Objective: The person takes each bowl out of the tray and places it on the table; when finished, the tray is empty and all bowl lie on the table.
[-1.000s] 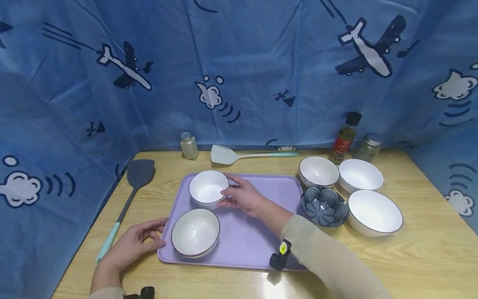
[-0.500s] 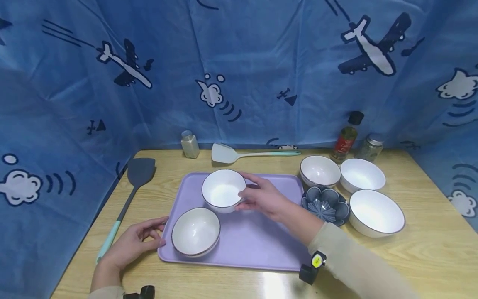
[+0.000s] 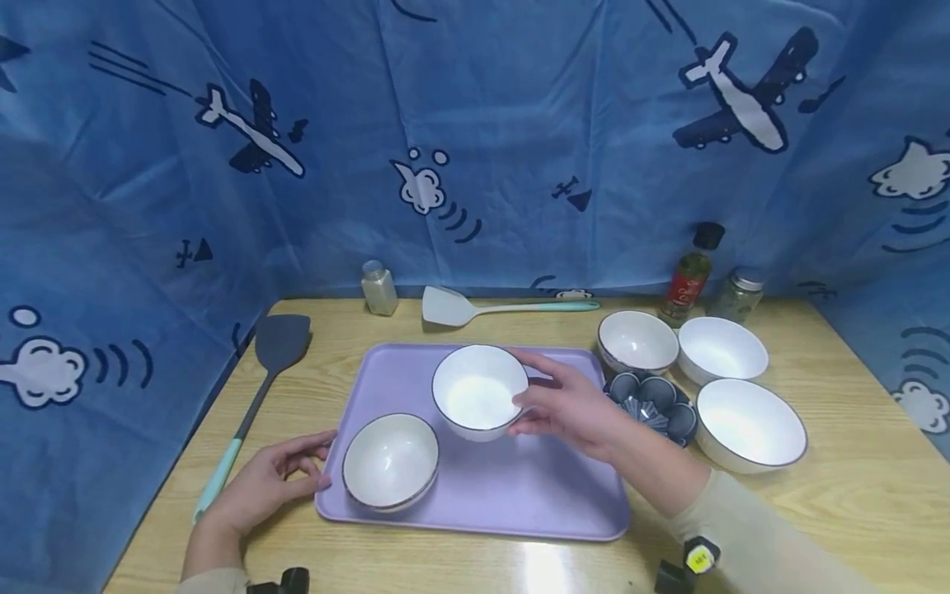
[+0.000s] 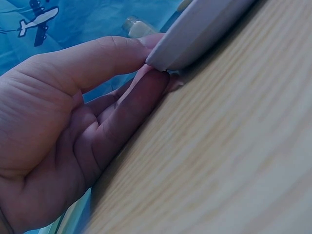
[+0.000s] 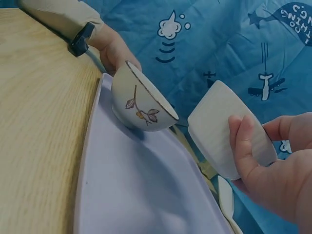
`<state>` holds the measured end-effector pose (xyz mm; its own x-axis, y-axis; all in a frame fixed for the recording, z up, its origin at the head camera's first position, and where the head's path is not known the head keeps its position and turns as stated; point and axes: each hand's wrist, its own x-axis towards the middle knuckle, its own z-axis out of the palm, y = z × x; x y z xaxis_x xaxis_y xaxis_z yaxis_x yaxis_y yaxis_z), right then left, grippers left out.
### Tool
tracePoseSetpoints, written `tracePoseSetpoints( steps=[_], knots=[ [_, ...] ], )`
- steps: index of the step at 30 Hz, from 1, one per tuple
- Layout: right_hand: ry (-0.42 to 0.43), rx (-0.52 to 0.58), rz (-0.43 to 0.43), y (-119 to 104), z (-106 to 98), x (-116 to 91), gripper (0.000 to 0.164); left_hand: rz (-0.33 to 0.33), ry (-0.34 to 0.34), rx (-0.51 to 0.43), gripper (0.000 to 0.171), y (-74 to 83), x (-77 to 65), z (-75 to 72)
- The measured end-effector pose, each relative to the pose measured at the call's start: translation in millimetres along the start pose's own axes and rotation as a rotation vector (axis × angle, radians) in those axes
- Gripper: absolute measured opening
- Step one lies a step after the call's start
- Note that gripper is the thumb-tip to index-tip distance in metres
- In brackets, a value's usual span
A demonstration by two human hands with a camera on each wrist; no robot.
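Observation:
My right hand (image 3: 567, 408) grips a white bowl (image 3: 478, 388) with a dark rim, thumb at the rim and fingers beneath. In the right wrist view that bowl (image 5: 229, 126) hangs tilted above the tray, apart from it. A cream bowl (image 3: 391, 462), with a leaf-and-branch pattern outside, sits on the lilac tray (image 3: 512, 487) at its front left. My left hand (image 3: 263, 487) pinches the tray's left edge; in the left wrist view the thumb lies over the rim (image 4: 195, 34) and the fingers are under it.
Right of the tray stand a cream bowl (image 3: 637, 340), two white bowls (image 3: 721, 351) and a dark blue flower-shaped bowl (image 3: 656, 408). Behind are a sauce bottle (image 3: 686, 276), a glass jar (image 3: 737, 295), a shaker (image 3: 379, 289) and a pale spatula (image 3: 449, 307). A dark spatula (image 3: 278, 342) lies left.
My right hand has lifted the white bowl from the tray's back left and carried it rightward to above the tray's middle. The left hand and the cream bowl have stayed put.

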<state>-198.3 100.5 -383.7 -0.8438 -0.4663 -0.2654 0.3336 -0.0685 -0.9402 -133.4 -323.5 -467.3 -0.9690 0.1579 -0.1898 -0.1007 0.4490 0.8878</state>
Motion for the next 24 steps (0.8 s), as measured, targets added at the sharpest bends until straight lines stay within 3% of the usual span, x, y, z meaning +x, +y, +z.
tracePoseSetpoints(
  steps=[14,24],
  knots=[
    [-0.002,-0.096,-0.008,-3,-23,-46,0.075,0.035,0.002,0.019,0.066,0.2,-1.0,-1.3],
    [-0.095,-0.147,-0.029,-5,-46,-78,0.076,0.011,0.011,0.041,0.066,-0.8,-1.0,-2.0]
  ],
)
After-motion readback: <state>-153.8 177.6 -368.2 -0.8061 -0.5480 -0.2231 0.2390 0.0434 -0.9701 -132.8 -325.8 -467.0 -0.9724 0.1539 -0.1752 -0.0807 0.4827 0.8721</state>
